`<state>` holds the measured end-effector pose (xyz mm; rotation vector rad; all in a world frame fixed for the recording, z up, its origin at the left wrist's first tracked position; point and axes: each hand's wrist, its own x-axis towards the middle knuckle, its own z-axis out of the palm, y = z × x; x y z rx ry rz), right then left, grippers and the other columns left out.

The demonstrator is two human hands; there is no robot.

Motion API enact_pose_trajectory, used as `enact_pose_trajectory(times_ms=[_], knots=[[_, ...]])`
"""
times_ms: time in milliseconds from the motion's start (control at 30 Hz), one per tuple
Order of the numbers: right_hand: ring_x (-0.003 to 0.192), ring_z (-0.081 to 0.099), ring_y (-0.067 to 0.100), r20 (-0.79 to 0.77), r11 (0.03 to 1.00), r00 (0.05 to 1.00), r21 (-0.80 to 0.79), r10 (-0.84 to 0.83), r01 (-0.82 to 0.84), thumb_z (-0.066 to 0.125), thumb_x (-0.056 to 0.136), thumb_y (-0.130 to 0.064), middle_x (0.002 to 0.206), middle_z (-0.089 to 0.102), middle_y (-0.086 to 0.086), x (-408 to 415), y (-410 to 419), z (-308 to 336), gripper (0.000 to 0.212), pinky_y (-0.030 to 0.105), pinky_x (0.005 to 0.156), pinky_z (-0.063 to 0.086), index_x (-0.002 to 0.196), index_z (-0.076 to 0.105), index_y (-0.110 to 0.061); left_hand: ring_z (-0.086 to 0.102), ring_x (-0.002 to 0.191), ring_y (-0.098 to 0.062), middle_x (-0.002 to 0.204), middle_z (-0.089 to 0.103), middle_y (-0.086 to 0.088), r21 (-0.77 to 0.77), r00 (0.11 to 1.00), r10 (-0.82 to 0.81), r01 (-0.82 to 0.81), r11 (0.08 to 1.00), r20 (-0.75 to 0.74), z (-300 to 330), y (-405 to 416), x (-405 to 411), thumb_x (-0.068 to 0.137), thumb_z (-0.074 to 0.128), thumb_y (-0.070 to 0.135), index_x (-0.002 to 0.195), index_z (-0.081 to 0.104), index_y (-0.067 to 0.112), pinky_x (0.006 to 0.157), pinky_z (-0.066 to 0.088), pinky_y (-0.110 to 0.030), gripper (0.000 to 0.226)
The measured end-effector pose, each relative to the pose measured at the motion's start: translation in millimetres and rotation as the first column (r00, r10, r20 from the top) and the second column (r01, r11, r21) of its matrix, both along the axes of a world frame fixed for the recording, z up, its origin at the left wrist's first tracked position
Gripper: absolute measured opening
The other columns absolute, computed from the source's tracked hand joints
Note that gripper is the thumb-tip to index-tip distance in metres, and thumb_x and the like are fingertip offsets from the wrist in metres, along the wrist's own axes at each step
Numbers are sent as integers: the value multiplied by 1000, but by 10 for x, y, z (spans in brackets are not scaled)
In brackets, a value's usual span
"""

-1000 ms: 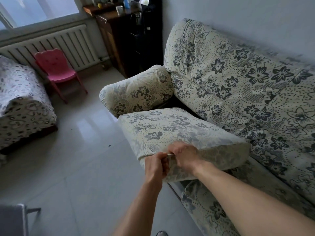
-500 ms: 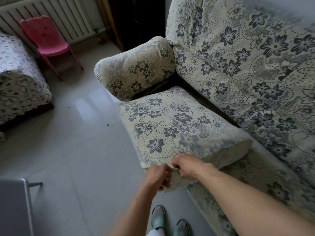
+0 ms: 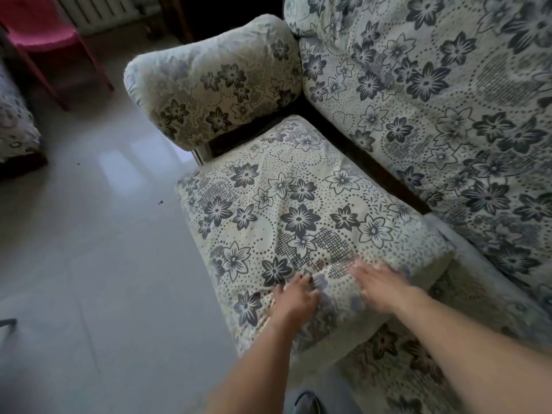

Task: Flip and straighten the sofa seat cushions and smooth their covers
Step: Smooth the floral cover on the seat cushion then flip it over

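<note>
A floral seat cushion [image 3: 298,210] lies on the sofa beside the armrest [image 3: 215,82], its near corner hanging past the sofa's front edge. My left hand [image 3: 294,300] lies on the cushion's near end with fingers spread on the cover. My right hand [image 3: 379,282] rests flat on the cover a little to the right, blurred by motion. Neither hand grips the fabric. Below the cushion's right side, another floral seat surface [image 3: 442,339] shows. The floral backrest [image 3: 448,100] rises at the right.
Pale tiled floor [image 3: 89,264] spreads to the left. A red plastic chair [image 3: 44,40] stands at the top left before a radiator [image 3: 98,7]. Another covered seat [image 3: 15,121] sits at the left edge. A dark cabinet [image 3: 224,13] stands behind the armrest.
Both hands let go of the pinched cover at the cushion's near edge and now lie flat on top. The cushion has dropped flatter onto the sofa, and the view tilted down.
</note>
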<state>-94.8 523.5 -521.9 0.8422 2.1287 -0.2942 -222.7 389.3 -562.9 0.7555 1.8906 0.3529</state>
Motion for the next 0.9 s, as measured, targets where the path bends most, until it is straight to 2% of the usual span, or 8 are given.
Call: enact_pose_trajectory(times_ms=[67, 133, 200, 267, 433, 667, 800, 900], knots=[[144, 13, 39, -45, 996, 998, 75, -45, 48, 41, 98, -8, 163, 3, -3, 51, -36, -75, 62, 56, 112, 25, 153, 15, -21, 20, 139, -30, 153, 27, 13, 0, 978, -38, 39, 999, -204, -14, 72, 14, 96, 39, 55, 146, 31, 44, 109, 24, -61, 51], [138, 23, 35, -131, 988, 989, 129, -67, 84, 43, 96, -13, 158, 19, 4, -37, -49, -74, 58, 50, 108, 32, 150, 22, -21, 24, 135, -27, 151, 31, 10, 37, 944, -58, 73, 997, -324, 15, 139, -12, 96, 42, 54, 143, 35, 45, 107, 27, -53, 48], [135, 27, 33, -187, 988, 979, 109, -87, 109, 46, 96, -15, 153, 26, 7, -165, -43, -64, 58, 47, 105, 35, 149, 23, -26, 26, 135, -25, 150, 33, 7, 76, 943, -72, 102, 992, -325, 64, 205, -58, 96, 45, 52, 143, 36, 43, 109, 29, -50, 48], [139, 25, 32, -179, 992, 979, 50, -102, 112, 48, 96, -14, 154, 23, 7, -270, -12, -54, 60, 48, 107, 35, 148, 24, -31, 24, 137, -25, 154, 31, 5, 106, 957, -101, 134, 985, -271, 50, 292, -100, 96, 48, 49, 146, 34, 39, 112, 29, -49, 53], [141, 20, 28, -153, 993, 981, -15, -122, 121, 50, 96, -22, 156, 17, 2, -321, 153, -41, 61, 50, 109, 33, 149, 23, -33, 5, 148, -24, 162, 15, 8, 142, 955, -204, 238, 961, -216, -14, 535, -150, 94, 52, 51, 150, 28, 41, 120, 14, -51, 62], [144, 13, 27, -209, 918, 898, -1, -387, 396, 45, 96, -33, 159, 11, -2, -160, 655, -4, 58, 55, 111, 25, 149, 23, -30, -4, 149, -23, 162, 6, 15, 96, 926, -292, 323, 942, -240, -7, 994, -43, 91, 57, 51, 149, 25, 45, 117, 1, -62, 67], [145, 8, 27, -239, 884, 859, 1, -453, 467, 42, 97, -32, 160, 6, -3, -27, 1129, -51, 62, 51, 114, 20, 153, 16, -30, -3, 149, -22, 163, 6, 13, 113, 904, -315, 359, 926, -290, -44, 1420, 59, 91, 57, 49, 149, 27, 42, 116, 0, -63, 65], [147, 7, 31, -257, 854, 822, -23, -508, 520, 41, 97, -40, 162, 3, -4, 20, 1472, -196, 64, 55, 114, 17, 153, 11, -36, -5, 149, -21, 163, 6, 13, 164, 917, -270, 326, 931, -293, -115, 1704, 177, 91, 55, 51, 148, 28, 43, 116, -4, -62, 63]])
